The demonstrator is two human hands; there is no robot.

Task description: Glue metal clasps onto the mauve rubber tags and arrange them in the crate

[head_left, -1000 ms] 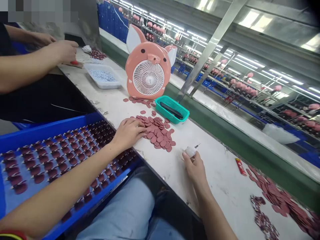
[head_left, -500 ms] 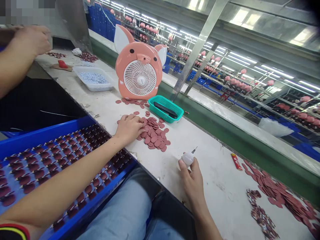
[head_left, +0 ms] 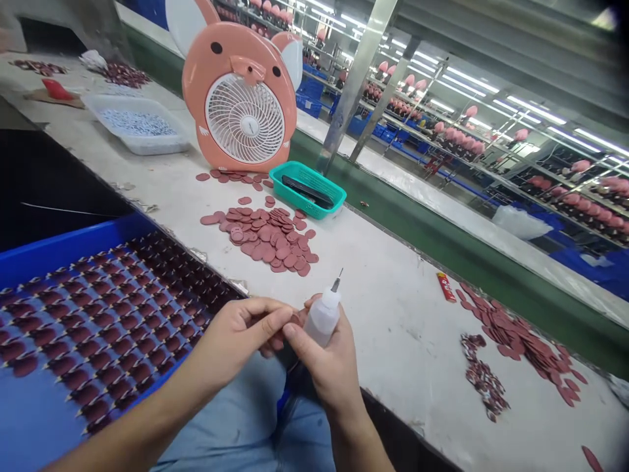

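My right hand (head_left: 327,354) is wrapped round a translucent white squeeze bottle (head_left: 323,319) with a thin needle tip pointing up. Close beside it, my left hand (head_left: 246,334) has its fingers pinched together, meeting the right thumb and fingertips. Between the fingertips shows a sliver of a reddish-brown disc (head_left: 295,319), mostly hidden. Beyond both hands lies a loose pile of flat reddish-brown oval discs (head_left: 268,239) on the white table (head_left: 388,308).
A pink pig-shaped fan (head_left: 240,98) stands behind the pile, next to a green basket (head_left: 308,190) holding a black object. Left are a blue tray (head_left: 29,255) with rows of dark red pieces and a white tub (head_left: 135,128). More discs (head_left: 521,334) and small parts (head_left: 484,377) lie right.
My left hand has left the disc pile and come back to my right hand, now with a disc in its fingers. The bottle has moved in close to my body, and the view has shifted.
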